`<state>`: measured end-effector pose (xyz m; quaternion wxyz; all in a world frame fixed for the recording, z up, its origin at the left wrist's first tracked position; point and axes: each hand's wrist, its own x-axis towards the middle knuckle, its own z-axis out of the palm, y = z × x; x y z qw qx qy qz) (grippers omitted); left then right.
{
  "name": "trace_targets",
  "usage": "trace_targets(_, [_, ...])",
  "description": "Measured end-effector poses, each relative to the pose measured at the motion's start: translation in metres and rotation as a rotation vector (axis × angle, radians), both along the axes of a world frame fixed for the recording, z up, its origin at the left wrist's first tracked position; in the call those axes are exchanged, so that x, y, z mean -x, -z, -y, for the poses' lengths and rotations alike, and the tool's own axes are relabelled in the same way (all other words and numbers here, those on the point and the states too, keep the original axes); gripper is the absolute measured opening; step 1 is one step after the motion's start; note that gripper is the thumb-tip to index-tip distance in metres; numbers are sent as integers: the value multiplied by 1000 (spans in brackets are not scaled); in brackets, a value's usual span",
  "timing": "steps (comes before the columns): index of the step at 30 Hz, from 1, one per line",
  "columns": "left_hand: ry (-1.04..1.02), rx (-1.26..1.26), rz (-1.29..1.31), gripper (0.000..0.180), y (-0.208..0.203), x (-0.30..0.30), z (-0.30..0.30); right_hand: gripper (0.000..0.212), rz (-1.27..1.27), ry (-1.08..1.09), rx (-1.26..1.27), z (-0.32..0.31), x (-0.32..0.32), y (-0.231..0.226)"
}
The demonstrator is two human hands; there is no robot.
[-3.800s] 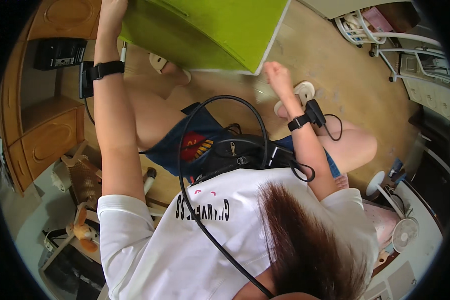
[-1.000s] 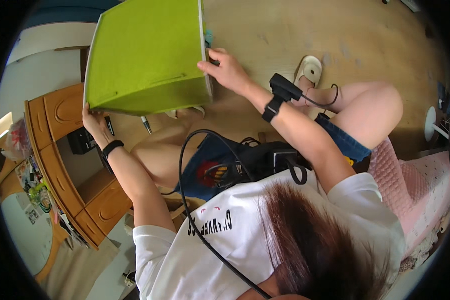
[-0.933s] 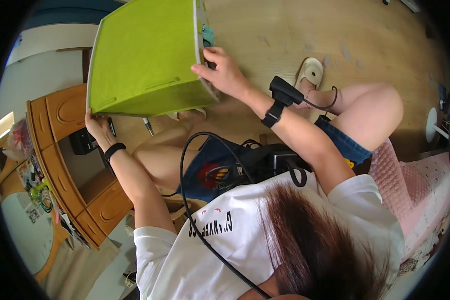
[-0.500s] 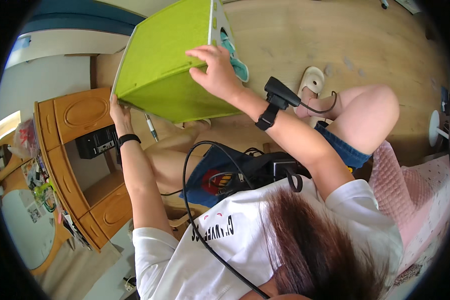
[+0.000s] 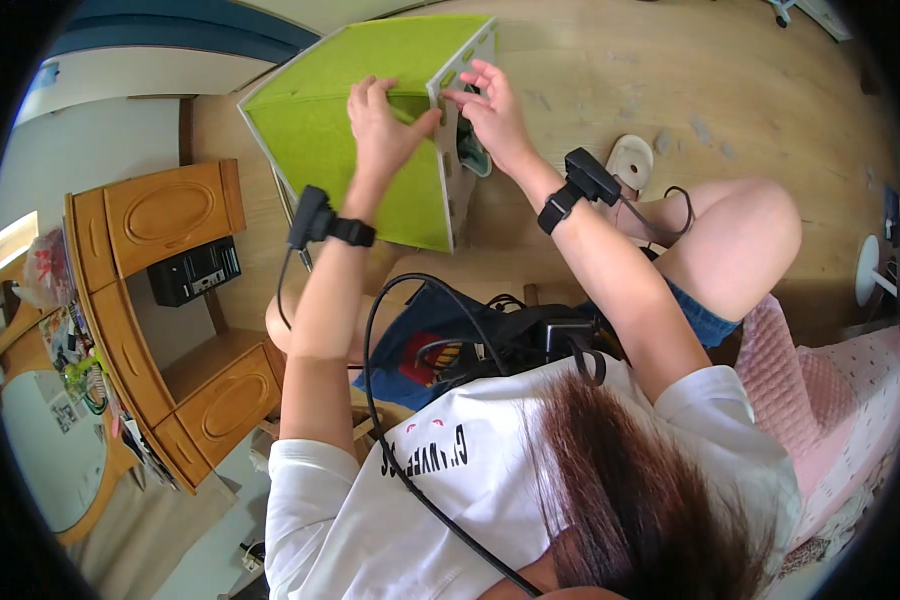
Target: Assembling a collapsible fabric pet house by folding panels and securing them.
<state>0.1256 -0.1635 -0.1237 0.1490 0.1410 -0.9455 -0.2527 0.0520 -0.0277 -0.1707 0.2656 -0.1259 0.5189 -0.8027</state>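
Green box (image 5: 410,180), opening rightward, axis unclear

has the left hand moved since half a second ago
Yes: the left hand has moved rightward and upward, away from the wooden cabinet.

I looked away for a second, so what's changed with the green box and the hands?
The green box turned, showing more of its white side. The left hand let go of its left corner and moved right. The right hand loosened its grip, fingertips now by the white side. The wooden cabinet and pink blanket stayed.
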Motion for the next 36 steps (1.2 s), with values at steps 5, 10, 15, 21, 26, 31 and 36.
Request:
trace_targets(5, [-235,339,-103,58,12,-2,-31,58,80,-60,105,0,1,0])
trace_targets(10, [-226,512,-7,52,10,15,-21,57,46,-140,186,6,8,2])
trace_targets(15, [-156,560,53,41,21,27,-3,52,338,-97,128,1,11,9])
trace_targets(21, [-48,380,29,28,21,35,20,33,351,-180,-391,-15,7,64])
trace_targets(26, [-35,349,28,27,7,25,37,32,363,-270,-514,-18,-8,90])
trace_targets(31, [-118,224,54,28,-31,23,44,36,283,-295,-600,-16,-8,97])
trace_targets(36, [-311,-37,-65,31,-67,3,65,37,212,-303,-591,-2,-9,62])
